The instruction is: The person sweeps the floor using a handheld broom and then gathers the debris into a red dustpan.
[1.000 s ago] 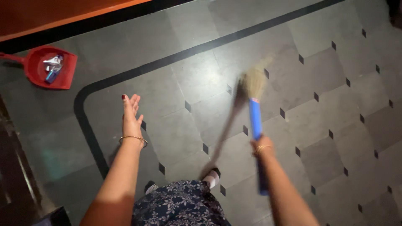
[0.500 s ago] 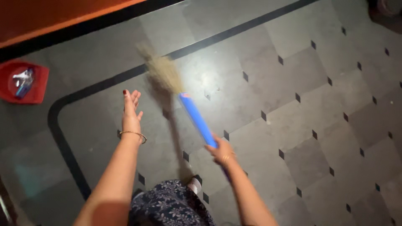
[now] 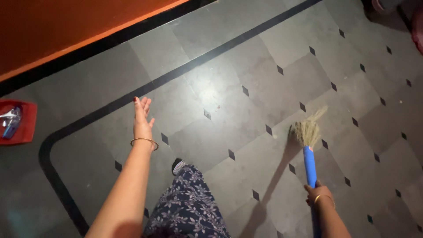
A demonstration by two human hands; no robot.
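Observation:
My right hand [image 3: 318, 194] grips the blue handle of a short grass broom [image 3: 308, 145] at the lower right. The straw head rests on the grey tiled floor [image 3: 229, 97], bristles pointing up and to the right. My left hand [image 3: 142, 115] is held out flat over the floor at centre left, fingers straight, holding nothing; a thin bangle circles its wrist. A red dustpan [image 3: 20, 123] with shiny wrappers in it lies on the floor at the far left edge, well away from both hands.
An orange wall [image 3: 66, 31] with a black skirting band runs across the top left. A black inlaid line curves across the floor. My patterned dark skirt [image 3: 187, 207] and one foot show at the bottom centre. Dark objects sit in the top right corner.
The broom has swung from the upper left, near my left hand, down to the lower right. The view shifted, so the dustpan now sits at the left edge. My left hand stays out flat.

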